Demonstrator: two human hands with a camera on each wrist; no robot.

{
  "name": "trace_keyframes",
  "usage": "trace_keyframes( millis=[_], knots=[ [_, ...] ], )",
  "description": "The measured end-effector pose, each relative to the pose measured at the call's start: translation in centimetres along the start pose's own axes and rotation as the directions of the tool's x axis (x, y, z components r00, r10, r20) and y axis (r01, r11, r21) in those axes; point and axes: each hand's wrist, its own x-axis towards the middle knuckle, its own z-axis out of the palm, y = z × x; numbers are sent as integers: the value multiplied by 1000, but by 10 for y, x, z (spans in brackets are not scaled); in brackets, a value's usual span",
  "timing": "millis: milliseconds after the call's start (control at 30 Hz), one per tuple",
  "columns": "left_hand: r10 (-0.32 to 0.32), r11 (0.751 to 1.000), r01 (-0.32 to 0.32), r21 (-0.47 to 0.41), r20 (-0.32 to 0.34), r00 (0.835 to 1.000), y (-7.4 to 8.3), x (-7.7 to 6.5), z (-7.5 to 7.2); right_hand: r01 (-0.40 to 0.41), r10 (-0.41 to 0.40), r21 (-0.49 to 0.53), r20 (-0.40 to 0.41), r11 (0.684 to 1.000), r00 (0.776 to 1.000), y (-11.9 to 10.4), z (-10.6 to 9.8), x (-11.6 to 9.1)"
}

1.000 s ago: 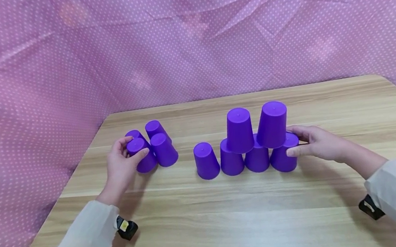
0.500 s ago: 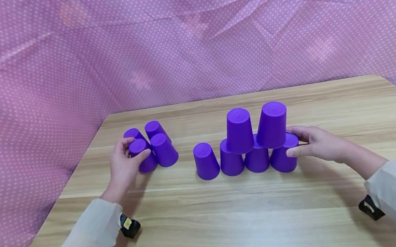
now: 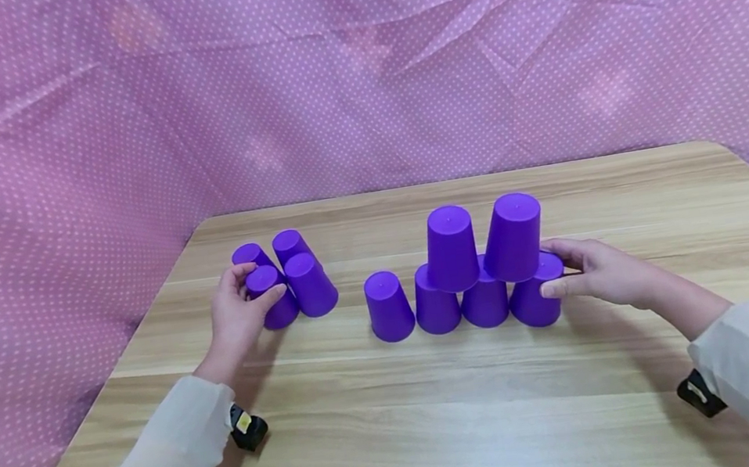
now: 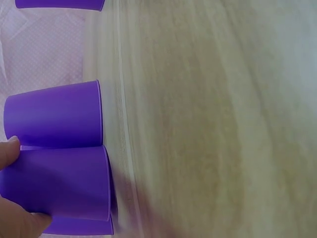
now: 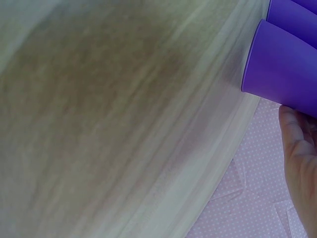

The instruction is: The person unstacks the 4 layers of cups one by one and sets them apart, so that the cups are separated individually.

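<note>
Purple cups, all upside down, stand in two groups in the head view. My left hand (image 3: 234, 315) holds the front-left cup (image 3: 278, 311) of the left cluster, thumb on the near side, fingers on the far side. Beside it stands another cup (image 3: 312, 290), with two more behind. On the right, my right hand (image 3: 610, 273) grips the end cup (image 3: 534, 304) of a bottom row. Two upper cups, one (image 3: 451, 255) left of the other (image 3: 515, 243), rest across that row. The row's leftmost cup (image 3: 390, 310) has nothing on it. The right wrist view shows the thumb at the gripped cup (image 5: 287, 69).
The cups stand on a wood-grain table (image 3: 399, 419). Pink dotted cloth (image 3: 356, 94) hangs behind and to the left. A black wrist device (image 3: 248, 427) sits under the left sleeve, another (image 3: 701, 393) under the right.
My left hand has moved slightly right and toward me, and its cup has shifted a little the same way, away from the back-left cup. The right hand has kept its place.
</note>
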Motion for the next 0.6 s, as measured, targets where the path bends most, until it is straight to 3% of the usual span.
trace_keyframes(
  millis=[600],
  knots=[
    [-12,999,11,-53,-12,1000,-3,1,0,-6,6,4,0,1000,1000,0,0,-1]
  ],
)
